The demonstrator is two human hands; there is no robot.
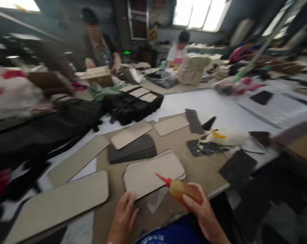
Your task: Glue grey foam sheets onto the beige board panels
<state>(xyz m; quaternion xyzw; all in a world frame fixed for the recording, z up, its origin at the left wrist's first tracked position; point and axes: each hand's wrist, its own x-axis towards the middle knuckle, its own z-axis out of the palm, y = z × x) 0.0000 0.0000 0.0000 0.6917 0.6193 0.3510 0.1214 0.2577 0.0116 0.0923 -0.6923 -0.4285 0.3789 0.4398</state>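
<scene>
In my right hand (198, 206) is a squeeze bottle (182, 191) of amber liquid with a red pointed nozzle. It is tilted, its tip over a small stack of beige rounded panels (153, 171); whether the tip touches cannot be told. My left hand (124, 213) lies at the near left corner of that stack, fingers stretched out and holding nothing. Left of it lies a long beige rounded panel (67, 200). Behind the stack, a fanned pile of dark grey panels (133, 150) is partly covered by another beige panel (130, 134).
Black bags (135, 105) occupy the left and back of the table. Dark scraps (206, 147) and a yellow-handled tool (219, 135) lie to the right. The brown work board (204, 173) ends at the table's near edge. Co-workers (99, 47) are farther back.
</scene>
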